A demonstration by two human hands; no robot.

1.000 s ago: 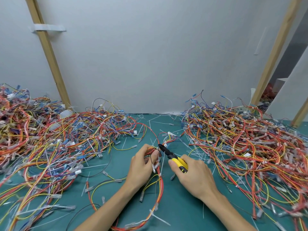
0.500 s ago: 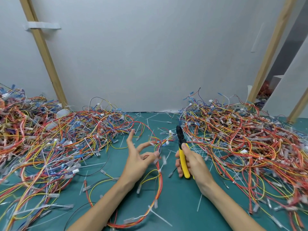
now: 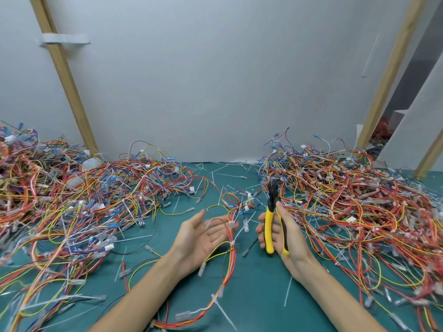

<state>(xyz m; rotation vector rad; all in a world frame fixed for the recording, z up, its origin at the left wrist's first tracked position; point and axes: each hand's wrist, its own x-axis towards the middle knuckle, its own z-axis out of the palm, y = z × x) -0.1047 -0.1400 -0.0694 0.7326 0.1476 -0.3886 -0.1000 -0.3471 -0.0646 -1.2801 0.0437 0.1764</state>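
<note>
My left hand (image 3: 201, 236) is turned palm up over the green mat, fingers straight, with a thin wire of the harness lying across the fingers. The wire harness (image 3: 230, 259), a red, orange and yellow bundle with clear connectors and white ties, runs from the mat's middle down to the lower edge. My right hand (image 3: 285, 236) grips yellow-handled cutters (image 3: 269, 226) upright, black jaws pointing away from me. The hands are a short gap apart.
A big tangle of coloured wires (image 3: 72, 207) covers the left of the green mat (image 3: 259, 295), and another pile (image 3: 359, 204) covers the right. Cut white zip-tie bits (image 3: 225, 173) lie scattered between them. A white wall with slanted wooden posts (image 3: 67, 80) stands behind.
My left hand let go of the harness and opened, turning palm up. My right hand pulled the cutters back from the harness and swung them upright.
</note>
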